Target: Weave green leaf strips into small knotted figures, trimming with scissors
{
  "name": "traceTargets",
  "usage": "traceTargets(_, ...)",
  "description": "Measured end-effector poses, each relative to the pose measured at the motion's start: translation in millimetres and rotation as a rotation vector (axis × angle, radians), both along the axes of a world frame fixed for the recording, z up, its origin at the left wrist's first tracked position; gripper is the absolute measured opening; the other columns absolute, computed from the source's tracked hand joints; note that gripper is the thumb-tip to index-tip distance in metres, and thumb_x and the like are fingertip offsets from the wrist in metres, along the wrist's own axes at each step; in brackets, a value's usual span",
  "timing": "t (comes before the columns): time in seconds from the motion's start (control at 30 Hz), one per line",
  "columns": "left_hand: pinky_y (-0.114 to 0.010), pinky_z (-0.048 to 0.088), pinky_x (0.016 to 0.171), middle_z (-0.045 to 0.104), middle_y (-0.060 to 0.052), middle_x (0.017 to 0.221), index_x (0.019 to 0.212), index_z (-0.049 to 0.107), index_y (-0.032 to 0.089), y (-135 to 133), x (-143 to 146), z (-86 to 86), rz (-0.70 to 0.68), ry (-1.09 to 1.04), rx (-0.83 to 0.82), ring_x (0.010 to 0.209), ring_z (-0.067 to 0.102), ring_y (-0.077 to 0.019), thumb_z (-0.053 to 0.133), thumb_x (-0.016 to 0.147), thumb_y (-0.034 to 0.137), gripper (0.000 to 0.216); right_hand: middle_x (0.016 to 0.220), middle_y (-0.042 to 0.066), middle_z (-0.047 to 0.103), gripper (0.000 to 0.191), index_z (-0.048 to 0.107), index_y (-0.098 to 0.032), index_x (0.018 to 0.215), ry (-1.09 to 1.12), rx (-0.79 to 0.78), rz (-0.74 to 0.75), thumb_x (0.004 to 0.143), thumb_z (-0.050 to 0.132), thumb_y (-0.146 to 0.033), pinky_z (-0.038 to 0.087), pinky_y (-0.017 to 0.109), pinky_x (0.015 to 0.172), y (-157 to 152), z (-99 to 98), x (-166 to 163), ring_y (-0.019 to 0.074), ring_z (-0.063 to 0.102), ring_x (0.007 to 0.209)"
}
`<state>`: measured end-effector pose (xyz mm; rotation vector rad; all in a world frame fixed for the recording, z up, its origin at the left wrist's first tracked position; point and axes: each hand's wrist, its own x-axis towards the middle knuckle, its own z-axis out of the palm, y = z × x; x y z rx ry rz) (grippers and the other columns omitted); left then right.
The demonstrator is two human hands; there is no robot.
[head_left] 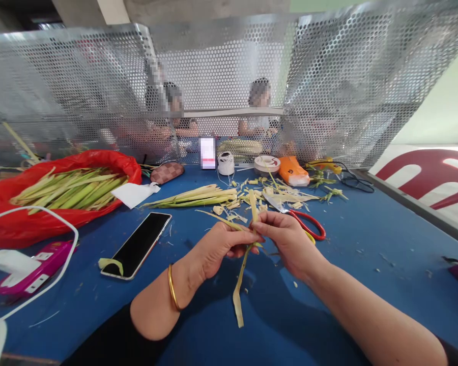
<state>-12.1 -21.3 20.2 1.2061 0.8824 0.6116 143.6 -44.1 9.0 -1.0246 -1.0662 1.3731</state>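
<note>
My left hand (219, 247) and my right hand (286, 239) meet over the blue table (366, 244), both pinched on a pale yellow-green leaf strip (239, 284). The strip sticks up above my fingers and its long end hangs down toward me, onto the table. A gold bangle (172, 288) circles my left wrist. Red-handled scissors (305, 221) lie just beyond my right hand.
A red bag (7, 213) of green leaves lies at the left, a black phone (139, 244) and pink charger (30, 272) nearer. Cut leaf strips (193, 197), a twine spool (226, 163), tape roll (267, 164) and orange tool (293, 172) sit by a perforated metal screen (347, 86). People sit behind it.
</note>
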Motion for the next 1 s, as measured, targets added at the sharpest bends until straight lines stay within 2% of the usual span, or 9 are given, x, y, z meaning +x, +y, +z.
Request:
traceTargets(0.17,-0.023,0.019,0.046,0.065,-0.005,0.061,0.073,0.076,0.015,-0.5,-0.7,-1.6,-0.032,0.011,0.032,0.049,0.04,-0.0076,0.07,0.069,0.033,0.02,0.062,-0.002,0.055,0.023,0.06,-0.017,0.065,-0.048,0.042,-0.126,0.066,0.074,-0.036,0.038,0.024,0.055,1.2,-2.8,-2.2,0.01,0.046,0.057)
traceTargets(0.33,-0.023,0.018,0.047,0.067,-0.005,0.066,0.078,0.077,0.015,0.3,-1.5,-2.0,-0.019,-0.012,-0.008,0.05,0.04,-0.0075,0.07,0.069,0.037,0.024,0.059,-0.003,0.054,0.026,0.059,-0.018,0.067,-0.028,0.019,-0.074,0.067,0.074,-0.039,0.039,0.026,0.052,2.1,-0.2,0.3,0.0102,0.046,0.053)
traceTargets(0.5,-0.024,0.023,0.05,0.068,-0.008,0.07,0.08,0.076,0.014,-0.3,-1.4,-1.0,-0.015,-0.048,-0.07,0.053,0.043,-0.0092,0.063,0.074,0.047,0.037,0.057,-0.003,0.053,0.026,0.059,-0.017,0.068,0.014,0.039,-0.021,0.071,0.073,-0.04,0.041,0.026,0.052,1.6,2.2,1.6,0.0102,0.047,0.051)
traceTargets(0.63,-0.024,0.021,0.048,0.065,-0.004,0.062,0.072,0.074,0.014,-1.5,-0.1,-0.4,-0.009,-0.034,0.017,0.051,0.04,-0.0084,0.072,0.068,0.036,0.022,0.06,-0.002,0.056,0.025,0.061,-0.017,0.068,-0.011,0.028,-0.056,0.068,0.074,-0.038,0.039,0.024,0.052,2.7,-0.2,1.2,0.0103,0.047,0.053)
traceTargets(0.77,-0.023,0.025,0.05,0.065,-0.004,0.058,0.07,0.075,0.015,-2.9,1.0,0.0,-0.019,-0.018,0.025,0.053,0.045,-0.0095,0.071,0.069,0.029,0.015,0.062,-0.002,0.056,0.023,0.062,-0.016,0.066,-0.037,0.049,-0.151,0.066,0.075,-0.035,0.037,0.024,0.053,1.9,-4.2,-1.8,0.01,0.046,0.056)
traceTargets(0.9,-0.022,0.026,0.051,0.066,-0.004,0.059,0.07,0.075,0.015,-3.8,1.6,0.3,-0.021,-0.017,0.016,0.055,0.048,-0.0098,0.071,0.068,0.028,0.013,0.062,-0.002,0.055,0.022,0.06,-0.018,0.065,-0.058,0.056,-0.198,0.068,0.073,-0.035,0.036,0.025,0.054,1.4,-5.9,-4.0,0.0105,0.045,0.056)
traceTargets(1.0,-0.022,0.024,0.05,0.067,-0.004,0.063,0.075,0.076,0.015,-2.6,0.8,0.4,0.01,-0.037,0.003,0.055,0.046,-0.0086,0.072,0.07,0.032,0.018,0.065,-0.001,0.058,0.02,0.061,-0.019,0.068,-0.175,0.113,-0.23,0.073,0.068,-0.037,0.04,0.027,0.06,4.2,-2.9,0.8,0.0134,0.05,0.061)
